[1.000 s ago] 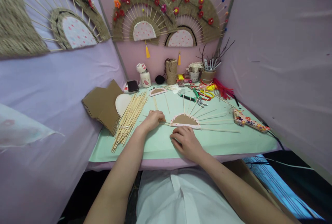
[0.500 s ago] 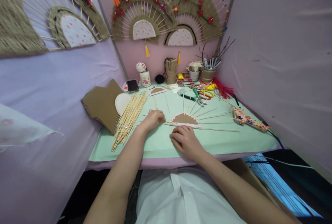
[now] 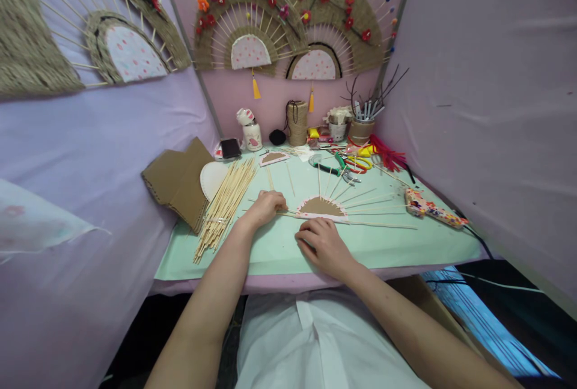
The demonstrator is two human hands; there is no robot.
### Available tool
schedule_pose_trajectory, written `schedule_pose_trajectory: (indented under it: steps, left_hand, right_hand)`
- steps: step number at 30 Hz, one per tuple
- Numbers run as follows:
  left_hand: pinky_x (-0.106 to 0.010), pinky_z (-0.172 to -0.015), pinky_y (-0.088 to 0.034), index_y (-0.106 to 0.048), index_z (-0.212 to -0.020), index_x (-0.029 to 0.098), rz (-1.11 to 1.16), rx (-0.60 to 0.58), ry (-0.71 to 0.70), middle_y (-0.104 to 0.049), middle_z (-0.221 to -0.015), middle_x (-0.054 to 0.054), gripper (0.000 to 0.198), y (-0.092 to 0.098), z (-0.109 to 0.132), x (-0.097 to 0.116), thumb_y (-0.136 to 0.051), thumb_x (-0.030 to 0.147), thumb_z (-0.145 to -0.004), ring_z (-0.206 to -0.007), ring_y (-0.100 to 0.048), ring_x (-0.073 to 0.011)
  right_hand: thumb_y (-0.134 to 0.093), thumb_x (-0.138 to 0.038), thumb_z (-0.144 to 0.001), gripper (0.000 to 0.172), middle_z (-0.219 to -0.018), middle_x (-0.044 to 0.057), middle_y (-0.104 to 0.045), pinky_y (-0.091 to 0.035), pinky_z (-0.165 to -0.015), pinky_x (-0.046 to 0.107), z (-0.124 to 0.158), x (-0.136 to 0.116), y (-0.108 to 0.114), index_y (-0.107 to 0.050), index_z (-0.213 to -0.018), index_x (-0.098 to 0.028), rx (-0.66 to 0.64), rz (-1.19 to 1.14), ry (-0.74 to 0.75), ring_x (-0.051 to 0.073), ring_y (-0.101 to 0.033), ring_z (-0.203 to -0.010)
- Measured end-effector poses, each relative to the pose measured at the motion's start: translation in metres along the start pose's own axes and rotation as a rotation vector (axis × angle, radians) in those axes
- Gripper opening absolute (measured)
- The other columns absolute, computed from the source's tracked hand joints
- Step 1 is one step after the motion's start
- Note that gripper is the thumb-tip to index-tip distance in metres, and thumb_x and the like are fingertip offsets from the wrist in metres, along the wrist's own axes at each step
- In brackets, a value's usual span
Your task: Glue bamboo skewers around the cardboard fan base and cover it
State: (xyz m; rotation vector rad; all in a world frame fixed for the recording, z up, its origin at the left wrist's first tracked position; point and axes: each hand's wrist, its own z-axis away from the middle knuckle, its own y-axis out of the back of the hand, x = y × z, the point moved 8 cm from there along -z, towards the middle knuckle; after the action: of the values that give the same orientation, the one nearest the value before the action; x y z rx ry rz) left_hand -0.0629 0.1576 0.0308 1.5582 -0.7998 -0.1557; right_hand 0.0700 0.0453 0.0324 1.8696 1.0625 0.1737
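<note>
My left hand [image 3: 269, 205] is closed in a pinch on a thin bamboo stick [image 3: 289, 213] at the left end of a half-round cardboard piece [image 3: 321, 205]. That piece has a dotted pink-white border, and several sticks fan out from its top and right side. My right hand [image 3: 322, 245] rests on the table just below, its fingertips against the straight lower edge and its thumb apart from the fingers. Left of my hands lies a bundle of bamboo sticks [image 3: 228, 208].
A flower-patterned glue gun [image 3: 428, 207] with a cable lies at the right. Behind the fan piece are pruning shears [image 3: 345, 169] and yellow-red scissors [image 3: 358, 163]. Cut cardboard [image 3: 180, 181] leans at left. A twine spool [image 3: 297, 124] stands at the back; finished fans [image 3: 338, 22] hang above.
</note>
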Motion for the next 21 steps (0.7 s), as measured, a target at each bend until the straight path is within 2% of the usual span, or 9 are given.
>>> schedule_pose_trajectory:
  steps: [21]
  left_hand:
    - [-0.031,-0.079,-0.033,-0.070,-0.071,0.017,0.007,-0.003,-0.025,-0.067,-0.075,-0.002,0.026,-0.0011,-0.0005,0.0004,-0.050,0.000,-0.075,-0.079,-0.058,-0.0164]
  right_hand:
    - [-0.053,-0.020,-0.095,0.014,-0.094,0.007,-0.067,-0.035,-0.082,0.038,-0.0004,-0.0009,0.0024,-0.067,-0.094,-0.020,0.019,0.001,0.008,0.021,-0.055,-0.093]
